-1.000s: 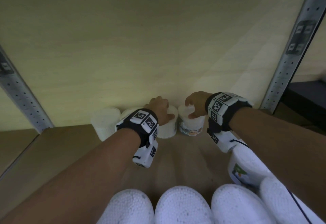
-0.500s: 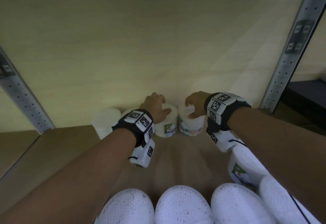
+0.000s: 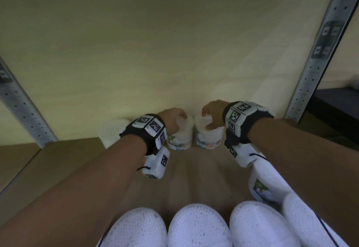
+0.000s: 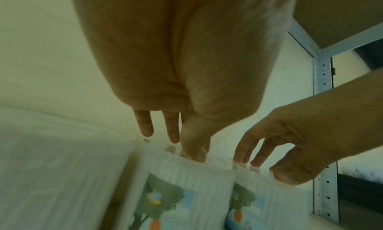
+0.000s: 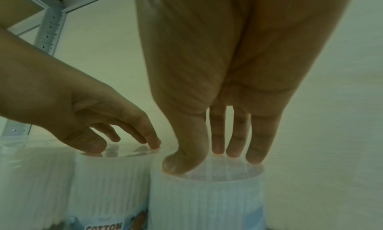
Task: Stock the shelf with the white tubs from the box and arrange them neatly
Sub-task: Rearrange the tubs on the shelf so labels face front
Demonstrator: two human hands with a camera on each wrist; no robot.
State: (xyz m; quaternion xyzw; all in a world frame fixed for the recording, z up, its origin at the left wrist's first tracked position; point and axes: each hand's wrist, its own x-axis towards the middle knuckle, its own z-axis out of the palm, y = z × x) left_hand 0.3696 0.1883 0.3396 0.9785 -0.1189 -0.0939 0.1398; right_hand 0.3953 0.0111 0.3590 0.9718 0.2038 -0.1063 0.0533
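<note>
While fingertips are resting on lids, left hand (image 3: 171, 118) touching left tub (image 3: 180, 136), right hand (image 3: 212, 113) touching "COTTON BUDS" tub (image 3: 208, 137); fingers relaxed, neither grasping.

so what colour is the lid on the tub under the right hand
Clear, see-through lid on a white tub; the right wrist view shows it best.

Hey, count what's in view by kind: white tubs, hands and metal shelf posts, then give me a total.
White tubs: 8; one more may be hidden
Hands: 2, left hand and right hand
Metal shelf posts: 2
Total: 12
</note>
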